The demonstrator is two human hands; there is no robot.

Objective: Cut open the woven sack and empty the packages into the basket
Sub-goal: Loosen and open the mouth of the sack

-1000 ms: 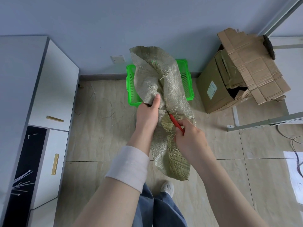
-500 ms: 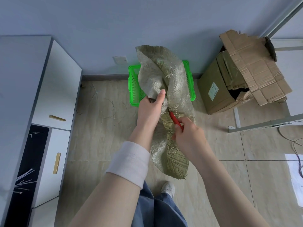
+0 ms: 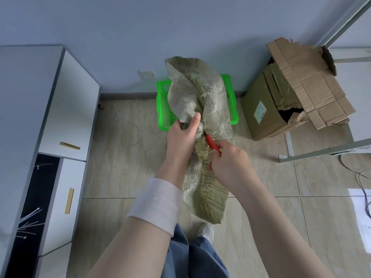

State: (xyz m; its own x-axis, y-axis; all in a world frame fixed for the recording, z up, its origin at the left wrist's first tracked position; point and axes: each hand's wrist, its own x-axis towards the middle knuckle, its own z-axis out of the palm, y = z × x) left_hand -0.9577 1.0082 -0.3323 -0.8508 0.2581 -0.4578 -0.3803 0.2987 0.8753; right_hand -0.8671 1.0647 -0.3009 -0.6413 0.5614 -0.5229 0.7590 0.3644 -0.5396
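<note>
A limp olive-green woven sack (image 3: 197, 93) hangs in the air in front of me, its frayed lower end near my shoe. My left hand (image 3: 183, 135) pinches the sack at its middle, thumb up. Just to the right, my right hand (image 3: 228, 163) is closed on a red-handled cutter (image 3: 211, 144) whose tip presses into the sack's gathered waist. Behind the sack, a bright green plastic basket (image 3: 163, 109) stands on the floor against the wall; its inside is mostly hidden by the sack. No packages are visible.
A white cabinet (image 3: 66, 109) with gold handles lines the left side. A torn cardboard box (image 3: 281, 103) stands at the right, beside a metal frame leg (image 3: 321, 152). Cables (image 3: 363, 181) trail at the far right. Loose sack fibres lie on the tiled floor.
The sack's upper part has shifted slightly and my left hand has regripped a little higher. My right hand with the red cutter stays at the sack's waist.
</note>
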